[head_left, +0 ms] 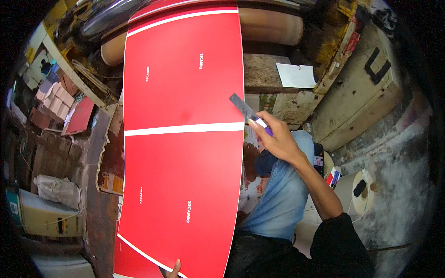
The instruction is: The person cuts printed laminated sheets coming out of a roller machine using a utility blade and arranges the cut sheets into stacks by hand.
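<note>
A big red sheet (185, 162) runs down the middle. Just right of it, the right hand (278, 139) grips a purple-handled blade (242, 106). The left hand (174, 269) touches the sheet's bottom; I can't tell if it grips.

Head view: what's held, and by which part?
Right grip: flat grey tool, by its purple end. Left grip: at the lower edge of the red sheet, hold unclear.
</note>
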Action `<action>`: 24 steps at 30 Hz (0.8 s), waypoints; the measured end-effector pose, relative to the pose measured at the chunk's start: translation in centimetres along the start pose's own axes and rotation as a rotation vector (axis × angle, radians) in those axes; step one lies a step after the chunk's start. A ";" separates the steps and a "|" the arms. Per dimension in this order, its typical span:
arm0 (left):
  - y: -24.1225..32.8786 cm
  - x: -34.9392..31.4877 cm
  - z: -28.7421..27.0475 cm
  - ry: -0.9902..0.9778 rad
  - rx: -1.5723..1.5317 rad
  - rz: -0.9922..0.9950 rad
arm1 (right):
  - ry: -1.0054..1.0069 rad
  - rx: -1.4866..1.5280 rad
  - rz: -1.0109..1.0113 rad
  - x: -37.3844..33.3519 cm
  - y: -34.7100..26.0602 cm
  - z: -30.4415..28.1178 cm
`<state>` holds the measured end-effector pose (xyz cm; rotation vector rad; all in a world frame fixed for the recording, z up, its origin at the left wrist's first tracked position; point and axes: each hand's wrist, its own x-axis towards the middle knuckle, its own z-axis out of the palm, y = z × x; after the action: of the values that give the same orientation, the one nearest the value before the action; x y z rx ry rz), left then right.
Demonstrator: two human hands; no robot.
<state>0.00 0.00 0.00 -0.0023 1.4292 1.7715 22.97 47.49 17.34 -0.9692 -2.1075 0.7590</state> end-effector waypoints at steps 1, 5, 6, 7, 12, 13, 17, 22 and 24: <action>-0.7 -0.1 -1.9 0.006 0.089 -0.043 | -0.024 0.137 0.131 -0.6 -0.4 -0.4; 2.8 -3.1 2.7 0.026 0.084 -0.170 | -0.072 0.324 0.327 -2.1 0.1 0.7; 3.0 -3.7 4.6 0.069 0.032 -0.056 | -0.053 0.322 0.347 -2.2 0.5 1.0; 3.2 -3.8 4.3 0.078 0.036 -0.063 | -0.061 0.324 0.356 -2.4 0.8 1.4; 2.3 -4.5 2.6 0.123 0.044 -0.103 | 0.011 0.196 0.408 -4.3 1.8 4.0; 2.0 -4.6 2.4 0.127 0.043 -0.107 | 0.068 0.125 0.349 -4.5 2.1 4.5; 1.0 -5.2 1.7 0.195 0.059 -0.134 | 0.068 0.170 0.365 -6.2 2.9 6.2; 2.9 -5.2 0.9 0.113 0.049 -0.252 | -0.067 0.381 0.441 -9.6 3.1 8.6; 3.1 -5.1 0.8 0.132 0.048 -0.238 | 0.083 0.227 0.303 -9.7 1.9 6.6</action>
<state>1.89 -2.42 5.19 -0.2585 1.4981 1.5648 23.39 39.28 8.76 -1.1847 -1.7786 1.0641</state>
